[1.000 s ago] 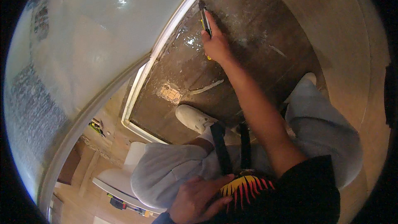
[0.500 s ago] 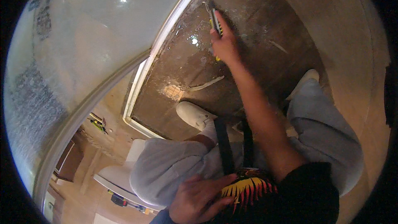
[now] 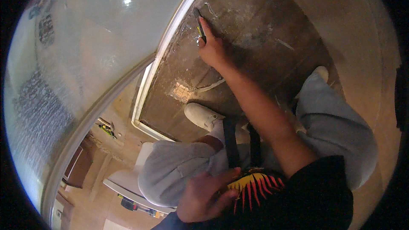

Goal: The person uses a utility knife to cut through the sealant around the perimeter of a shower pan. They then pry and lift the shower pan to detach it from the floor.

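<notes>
My right hand (image 3: 213,52) reaches forward, fingers wrapped round a slim black-and-yellow hand tool (image 3: 200,29). The index finger lies along its handle. The tool's dark tip is at the dirty brown shower floor (image 3: 251,64), close beside the white frame rail (image 3: 170,32); its exact kind is not clear. Near the tip, a thin pale strip (image 3: 210,9) lies on the floor. My left hand (image 3: 204,198) rests against the front of my black shirt (image 3: 298,200), thumb and fingers apart, holding nothing.
A glass panel (image 3: 106,30) with a metal edge rises at the left. My shoe (image 3: 200,116) stands by a patch of exposed tile (image 3: 182,92) and a longer loose strip (image 3: 211,85). Beyond the rail are a white toilet (image 3: 128,183) and yellow-black tools (image 3: 106,130).
My right hand has moved left with the tool, bringing its tip from beside the thin pale strip to near the white rail. The left hand stays at my shirt.
</notes>
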The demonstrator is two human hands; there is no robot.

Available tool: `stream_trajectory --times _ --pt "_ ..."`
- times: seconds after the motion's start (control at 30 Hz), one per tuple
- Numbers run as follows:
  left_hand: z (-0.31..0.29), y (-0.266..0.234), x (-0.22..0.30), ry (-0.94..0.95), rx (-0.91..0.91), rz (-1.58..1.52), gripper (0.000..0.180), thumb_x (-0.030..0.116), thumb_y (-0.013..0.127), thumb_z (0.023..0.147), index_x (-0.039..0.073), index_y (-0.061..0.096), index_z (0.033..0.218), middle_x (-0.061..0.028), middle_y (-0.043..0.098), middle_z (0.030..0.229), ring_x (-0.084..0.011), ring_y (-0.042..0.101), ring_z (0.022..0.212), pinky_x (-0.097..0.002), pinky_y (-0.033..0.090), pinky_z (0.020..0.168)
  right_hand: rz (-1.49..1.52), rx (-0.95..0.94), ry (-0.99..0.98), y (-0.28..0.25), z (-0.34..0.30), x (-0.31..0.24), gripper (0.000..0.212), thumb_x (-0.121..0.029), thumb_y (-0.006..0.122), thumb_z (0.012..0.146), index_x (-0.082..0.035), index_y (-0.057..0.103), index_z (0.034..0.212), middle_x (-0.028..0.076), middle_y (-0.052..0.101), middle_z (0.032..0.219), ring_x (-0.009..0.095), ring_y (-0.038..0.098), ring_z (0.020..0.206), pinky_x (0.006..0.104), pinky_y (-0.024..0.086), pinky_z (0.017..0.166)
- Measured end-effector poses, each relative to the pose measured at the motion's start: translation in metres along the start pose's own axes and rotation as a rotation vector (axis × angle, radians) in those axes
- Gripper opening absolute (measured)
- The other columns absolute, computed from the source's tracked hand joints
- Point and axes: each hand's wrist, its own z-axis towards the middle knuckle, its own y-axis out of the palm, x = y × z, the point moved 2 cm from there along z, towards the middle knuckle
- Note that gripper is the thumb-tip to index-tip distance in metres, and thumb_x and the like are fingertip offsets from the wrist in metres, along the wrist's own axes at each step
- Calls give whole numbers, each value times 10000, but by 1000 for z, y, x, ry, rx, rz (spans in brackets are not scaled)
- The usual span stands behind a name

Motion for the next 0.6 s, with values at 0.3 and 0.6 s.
stream_trajectory --times 0.3,0.6 --pt "-2 7 6 -294 275 45 346 231 637 835 45 618 1126 -170 659 885 -295 630 700 -351 485 655 229 -212 139 -8 9 8 661 -115 555 848 -279 285 1429 199 634 1012 316 649 724 397 525 607" --pt "-13 1 -8 -488 336 3 357 274 611 860 32 614 1122 -188 664 948 -298 660 809 -341 490 730 102 -98 -7 -16 17 20 642 -165 579 857 -289 299 1421 217 606 1105 411 620 881 440 498 768"
